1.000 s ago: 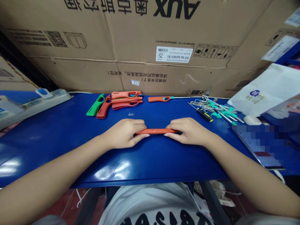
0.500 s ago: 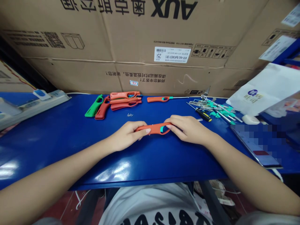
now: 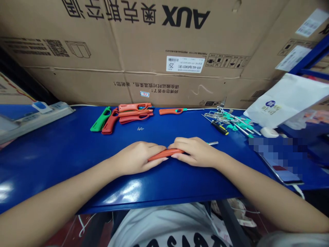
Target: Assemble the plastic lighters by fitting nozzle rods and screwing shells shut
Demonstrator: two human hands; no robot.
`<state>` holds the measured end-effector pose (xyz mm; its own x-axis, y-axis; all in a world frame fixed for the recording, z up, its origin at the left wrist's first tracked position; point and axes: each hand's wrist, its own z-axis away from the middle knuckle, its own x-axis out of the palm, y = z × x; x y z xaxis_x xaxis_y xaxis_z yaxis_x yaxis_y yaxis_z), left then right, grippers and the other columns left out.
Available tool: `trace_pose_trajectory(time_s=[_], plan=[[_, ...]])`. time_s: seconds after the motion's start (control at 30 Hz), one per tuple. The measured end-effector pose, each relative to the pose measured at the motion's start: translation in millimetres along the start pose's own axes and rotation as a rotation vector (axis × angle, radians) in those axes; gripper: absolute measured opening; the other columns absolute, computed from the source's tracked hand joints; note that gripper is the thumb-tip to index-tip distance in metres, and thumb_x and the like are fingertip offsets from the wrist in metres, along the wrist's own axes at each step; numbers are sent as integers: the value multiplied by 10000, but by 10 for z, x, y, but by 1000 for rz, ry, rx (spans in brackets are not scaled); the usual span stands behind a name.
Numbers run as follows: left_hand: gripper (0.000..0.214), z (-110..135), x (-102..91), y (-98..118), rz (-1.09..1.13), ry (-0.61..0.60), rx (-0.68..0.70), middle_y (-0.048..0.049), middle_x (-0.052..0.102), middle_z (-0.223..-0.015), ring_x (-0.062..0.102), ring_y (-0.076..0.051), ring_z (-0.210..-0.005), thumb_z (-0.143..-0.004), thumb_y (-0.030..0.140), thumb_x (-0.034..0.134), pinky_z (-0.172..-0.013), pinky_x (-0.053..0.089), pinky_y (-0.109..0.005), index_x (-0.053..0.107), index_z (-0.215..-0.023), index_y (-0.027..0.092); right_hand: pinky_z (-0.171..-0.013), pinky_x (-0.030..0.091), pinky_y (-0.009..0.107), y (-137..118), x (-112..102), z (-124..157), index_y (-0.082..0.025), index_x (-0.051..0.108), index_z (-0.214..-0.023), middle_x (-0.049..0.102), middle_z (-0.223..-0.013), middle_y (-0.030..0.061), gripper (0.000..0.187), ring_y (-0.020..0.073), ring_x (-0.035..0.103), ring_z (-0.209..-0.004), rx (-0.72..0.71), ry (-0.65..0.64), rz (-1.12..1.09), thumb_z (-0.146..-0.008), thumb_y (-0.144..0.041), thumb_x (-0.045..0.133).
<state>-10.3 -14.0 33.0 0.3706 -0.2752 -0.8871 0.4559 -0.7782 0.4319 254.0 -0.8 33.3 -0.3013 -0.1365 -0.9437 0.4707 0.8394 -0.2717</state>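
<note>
Lighter [image 3: 164,154], orange: gripped by both hands, near the front of the table

Position: above the blue table [image 3: 64,178], at the middle, turned edge-on and slightly tilted, so its trigger was not visible.

Left hand [image 3: 140,157]: closed on one end, thumb below, fingers above.

Right hand [image 3: 196,151]: closed on the other end, covering most of it. Just past it showed a short metal rod [image 3: 213,143], apparently the lighter's own; the join was hidden.

State of work, as judged by eye:
- Complete, it seemed: one orange unit [image 3: 167,111] with teal trigger and long rod, lying flat at the back, touched by neither hand.
- In hand: the gripped piece. Whether its shell was fully closed could not be told.
- Remaining: shells without visible rods, at back left. One green shell [image 3: 99,121], one red shell [image 3: 109,125] beside it, and a stack of orange-red shells [image 3: 128,108], count uncertain.
- Loose: a heap of rods and teal parts [image 3: 240,121] at right, a black and yellow screwdriver [image 3: 219,128] at its near edge, and a few tiny pale bits [image 3: 140,129] in front of the stack, too small to identify.

Containers:
- Carton [image 3: 144,51], large, printing upside down, standing behind the table; contents not visible.
- Bag [image 3: 290,99], white, far right; contents hidden.
- Shells: a blue bit showed at the uppermost of the stack; the insides of the others were unclear.
</note>
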Motion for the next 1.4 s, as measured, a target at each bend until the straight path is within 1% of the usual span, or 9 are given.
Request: trace_pose_trajectory(time_s=[0.23,0.43,0.53,0.63,0.87,1.0,1.13,1.27,1.4], plan=[[316,-12,16,-36,-67,11,81,-42,730,-858,670,-162,-698,-1069,389,473,-654,459,-260,705,-1095,176,-695,445,279,-56,61,-13,-173,673,-1061,706,-991,67,387,169,650,-809,-35,-8,-4,-1095,-410,369],[318,-3,-55,-160,-108,25,107,-70,768,-985,730,-193,-831,-1065,395,484,-739,520,-265,688,-1221,207,-688,414,276,9,-48,-18,-196,691,-1181,747,-1046,57,336,185,687,-883,5,-52,21,-1048,-449,514],[317,5,-115,-234,-56,15,109,-71,769,-999,734,-185,-839,-1058,399,508,-760,531,-261,692,-1218,197,-628,346,285,47,-159,14,-169,714,-968,741,-866,44,239,176,651,-732,95,-122,90,-1003,-366,582],[323,11,-133,-283,-23,32,82,-65,774,-1022,737,-185,-856,-1050,414,525,-777,539,-258,696,-1216,197,-605,291,291,72,-214,45,-169,679,-846,724,-790,45,287,167,619,-672,146,-152,135,-1014,-365,553],[351,-7,-138,-375,14,23,19,-57,761,-1186,735,-197,-1009,-1049,450,515,-888,544,-251,692,-1260,232,-609,274,282,146,-169,36,-169,692,-928,724,-795,47,358,165,610,-678,177,-130,148,-1048,-455,514],[365,-9,-211,-394,-7,-21,-5,-52,760,-1174,732,-192,-1011,-1050,469,508,-902,534,-250,688,-1269,239,-650,334,272,201,-208,64,-176,713,-1019,739,-930,57,291,181,650,-816,131,-67,69,-1025,-429,569],[389,-4,-239,-382,-8,13,0,-68,750,-1217,721,-206,-1073,-1048,488,504,-968,521,-270,689,-1266,224,-678,371,276,233,-238,110,-187,715,-1034,730,-957,56,242,177,649,-838,111,-15,79,-1028,-377,564],[393,6,-248,-409,-23,14,9,-74,756,-1185,726,-205,-1040,-1050,493,495,-940,528,-266,693,-1250,218,-690,394,283,269,-286,148,-190,715,-1009,721,-935,53,224,180,643,-825,116,-20,92,-1000,-382,601],[398,51,-343,-513,-104,61,1,-73,761,-1140,730,-207,-983,-1029,514,520,-872,532,-259,705,-1233,225,-730,428,297,395,-410,220,-190,693,-1078,725,-1007,64,245,208,649,-876,219,-16,118,-908,-366,705]])
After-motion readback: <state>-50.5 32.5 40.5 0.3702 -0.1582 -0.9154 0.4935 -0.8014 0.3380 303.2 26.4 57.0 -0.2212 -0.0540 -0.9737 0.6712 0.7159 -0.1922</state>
